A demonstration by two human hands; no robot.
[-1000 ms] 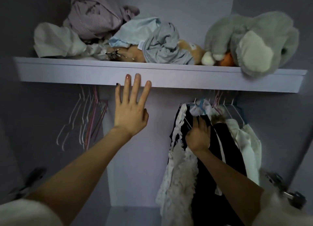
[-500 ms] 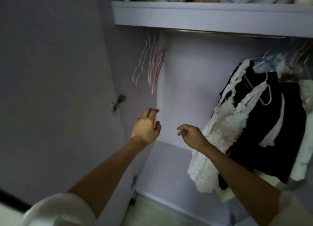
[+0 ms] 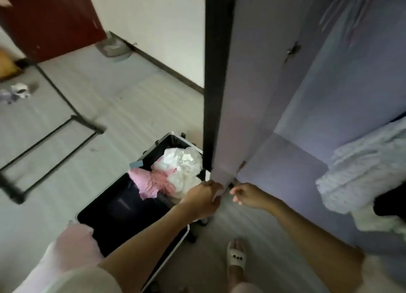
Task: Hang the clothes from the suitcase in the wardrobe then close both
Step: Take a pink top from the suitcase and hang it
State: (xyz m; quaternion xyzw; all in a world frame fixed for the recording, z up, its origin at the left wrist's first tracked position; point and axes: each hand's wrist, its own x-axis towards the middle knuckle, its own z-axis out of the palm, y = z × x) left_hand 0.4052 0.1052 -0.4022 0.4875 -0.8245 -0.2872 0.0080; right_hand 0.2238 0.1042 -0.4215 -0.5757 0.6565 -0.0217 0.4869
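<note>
The black suitcase lies open on the floor at lower centre. Pink clothes and white clothes are heaped at its far end. The lilac wardrobe door stands open just right of the suitcase. My left hand hovers over the suitcase's right side by the door's lower corner, fingers loosely curled, holding nothing. My right hand is just right of that corner, also loosely curled and empty. White and black garments hang inside the wardrobe at the right edge.
My sandalled foot stands on the floor in front of the wardrobe. A black metal frame lies on the floor at left. A grey basin sits by the far wall, near a dark red door.
My view has swung down and left from the wardrobe's inside to the floor and suitcase. Both hands have dropped from the hanging clothes to the door's lower corner.
</note>
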